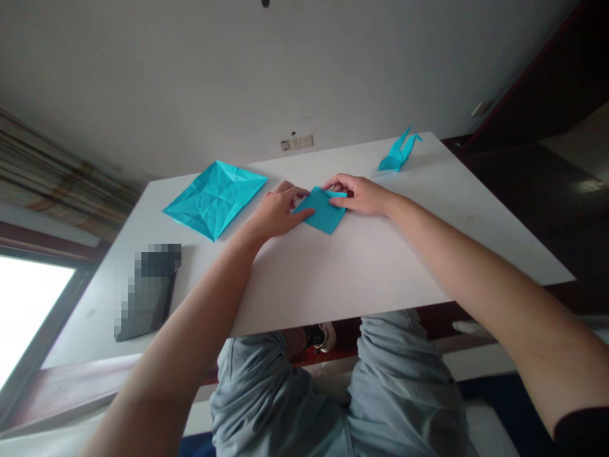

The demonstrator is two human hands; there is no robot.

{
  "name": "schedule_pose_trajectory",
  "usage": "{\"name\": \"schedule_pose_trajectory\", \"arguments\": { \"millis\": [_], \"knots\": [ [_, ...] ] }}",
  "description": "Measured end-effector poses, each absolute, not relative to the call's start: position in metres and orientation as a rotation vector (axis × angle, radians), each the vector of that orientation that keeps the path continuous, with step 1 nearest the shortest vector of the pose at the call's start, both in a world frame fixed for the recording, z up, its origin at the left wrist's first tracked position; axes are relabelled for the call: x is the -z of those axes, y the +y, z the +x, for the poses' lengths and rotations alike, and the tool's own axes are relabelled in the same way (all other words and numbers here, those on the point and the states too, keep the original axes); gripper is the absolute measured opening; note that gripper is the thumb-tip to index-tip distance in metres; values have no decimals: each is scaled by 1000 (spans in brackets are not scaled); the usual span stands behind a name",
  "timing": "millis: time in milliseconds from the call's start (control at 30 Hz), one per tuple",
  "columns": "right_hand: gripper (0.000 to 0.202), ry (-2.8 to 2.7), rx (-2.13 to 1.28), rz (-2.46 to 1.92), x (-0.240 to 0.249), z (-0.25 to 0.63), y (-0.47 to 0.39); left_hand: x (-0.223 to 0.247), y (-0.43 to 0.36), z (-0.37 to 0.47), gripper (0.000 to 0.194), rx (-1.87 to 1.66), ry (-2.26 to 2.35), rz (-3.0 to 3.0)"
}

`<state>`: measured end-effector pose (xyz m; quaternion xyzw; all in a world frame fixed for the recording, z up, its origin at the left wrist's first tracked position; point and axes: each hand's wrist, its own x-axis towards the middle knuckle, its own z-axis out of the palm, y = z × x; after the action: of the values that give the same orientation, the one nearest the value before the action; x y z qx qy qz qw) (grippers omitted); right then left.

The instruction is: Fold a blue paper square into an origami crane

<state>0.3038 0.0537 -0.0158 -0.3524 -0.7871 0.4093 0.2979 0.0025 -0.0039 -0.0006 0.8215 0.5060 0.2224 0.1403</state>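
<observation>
So the folded blue square point(324, 216) is on the white tabletop point(333, 282), with the left hand point(280, 211) pinching its left corner, thumb on top, and the right hand point(359, 195) gripping its right side the same way. Off to the square's left there's a bigger creased blue sheet point(215, 200) lying opened out, and a little paper crane point(397, 157) stands beyond the square, over to its right.

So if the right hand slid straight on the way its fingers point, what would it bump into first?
The folded blue paper, which the right hand is touching. Past it, the left hand would probably come next, though one view leaves depth unclear.
</observation>
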Motion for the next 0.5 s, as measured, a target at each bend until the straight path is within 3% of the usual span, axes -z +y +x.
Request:
{"name": "schedule_pose_trajectory", "arguments": {
  "millis": [500],
  "knots": [
    [44, -2141, -1041, -968, 11, 303, 49, -1, -5, 4, 58, -628, 1462, 2366]
  ]
}}
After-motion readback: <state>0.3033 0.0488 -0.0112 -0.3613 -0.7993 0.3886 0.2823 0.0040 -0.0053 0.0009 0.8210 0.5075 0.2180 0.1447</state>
